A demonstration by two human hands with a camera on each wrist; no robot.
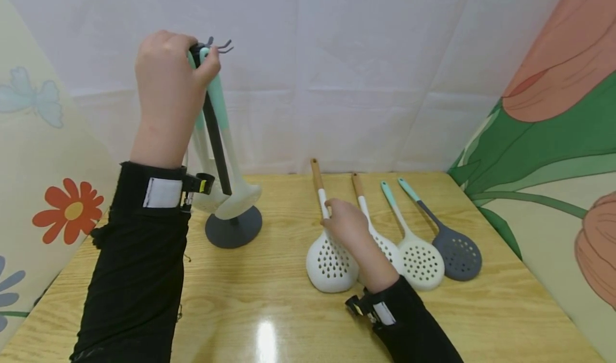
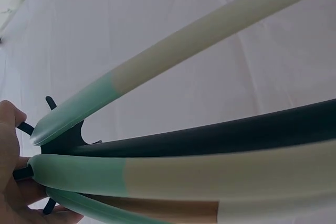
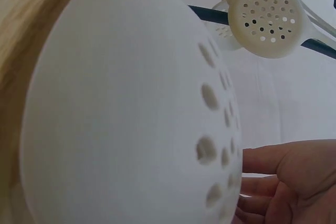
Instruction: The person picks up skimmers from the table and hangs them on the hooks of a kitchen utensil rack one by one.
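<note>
Looking closest first, my right hand (image 1: 353,229) pinches the neck of a white slotted spoon (image 1: 331,261) lying flat on the glossy wooden worktop (image 1: 269,309), beside three more skimmers. I'd say a grip nearer the brown handle end would let it lift level. Further back, my left hand (image 1: 166,93) is wrapped around the mint handle tops on the dark rack (image 1: 233,226); smooth, silicone-looking stuff.

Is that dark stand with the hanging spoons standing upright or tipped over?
Upright: the stand has its round base flat on the table, pole rising to the hooks, where the left hand grips the utensil handles.
</note>
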